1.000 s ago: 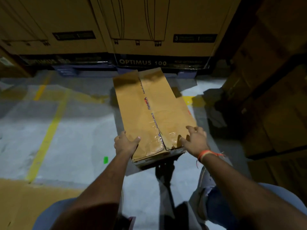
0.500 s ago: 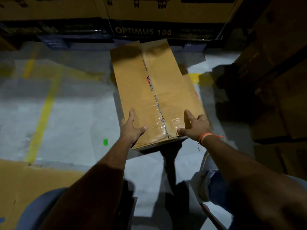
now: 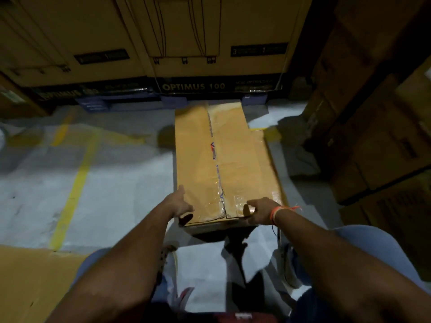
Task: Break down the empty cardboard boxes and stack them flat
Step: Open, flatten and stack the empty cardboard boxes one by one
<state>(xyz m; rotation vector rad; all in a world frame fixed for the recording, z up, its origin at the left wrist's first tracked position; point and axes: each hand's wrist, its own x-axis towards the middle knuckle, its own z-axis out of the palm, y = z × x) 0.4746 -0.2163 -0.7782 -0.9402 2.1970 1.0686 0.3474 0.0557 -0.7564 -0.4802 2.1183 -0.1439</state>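
A long brown cardboard box (image 3: pixel 235 159) lies on the grey floor in front of me, its top flaps closed with a strip of clear tape along the centre seam. My left hand (image 3: pixel 181 206) holds the near left corner, one finger stretched along the left edge and the thumb by the near edge. At the near right corner my right hand (image 3: pixel 261 209), with an orange band at the wrist, grips the box with curled fingers and the thumb on top. The underside of the box is hidden.
Large cartons marked OPTIMUS 100 (image 3: pixel 193 86) stand just behind the box. Stacked cartons (image 3: pixel 373 136) wall off the right side. A flat cardboard sheet (image 3: pixel 28 280) lies at the lower left. Yellow lines (image 3: pixel 74 192) cross the floor on the left. My knees and shoes are below.
Both hands have slid from the top of the box to its near corners. The box now lies straighter, pointing away from me.
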